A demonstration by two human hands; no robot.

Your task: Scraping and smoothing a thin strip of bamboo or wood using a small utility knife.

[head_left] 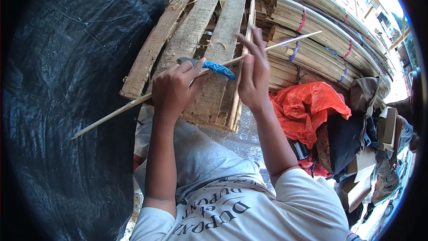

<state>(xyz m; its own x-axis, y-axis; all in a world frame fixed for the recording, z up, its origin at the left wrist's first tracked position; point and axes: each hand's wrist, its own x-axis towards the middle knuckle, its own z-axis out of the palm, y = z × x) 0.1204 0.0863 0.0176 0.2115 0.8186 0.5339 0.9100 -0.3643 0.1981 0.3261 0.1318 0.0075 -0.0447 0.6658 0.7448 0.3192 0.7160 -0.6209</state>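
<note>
Shirt [276,223]: white, dark lettering across chest. Trousers [200,147]: pale grey, creased, below slatted platform's near edge. Left hand [174,85]: closed, knuckles upward, above platform, gripping thin wooden stick [120,110] and pinching tool near the fingertips. Stick: one, pale, long, pointed at both ends, slanting from lower left to upper right across both hands, well above platform. Knife [218,69]: one, handle curved, blue with pale pattern, lying across stick; grey blade mostly beyond left fingers, handle end free toward right hand. Right hand [254,73]: wide open, fingers extended and blurred, close beside stick; contact with stick impossible to tell.

Slatted wooden platform [196,27]: rough planks with gaps, curled shavings on top, directly beneath stick and left hand. Black sheet [67,76]: large, creased, shiny, along left side. Plastic bag [307,107]: bright red-orange, crumpled, right of right forearm. Cardboard [361,192]: brown, folded open, lower right, beyond bag. Bundles of wooden strips [321,31]: several, stacked beyond platform, bound with pink and purple bands. Far upper right: glaring daylight.
</note>
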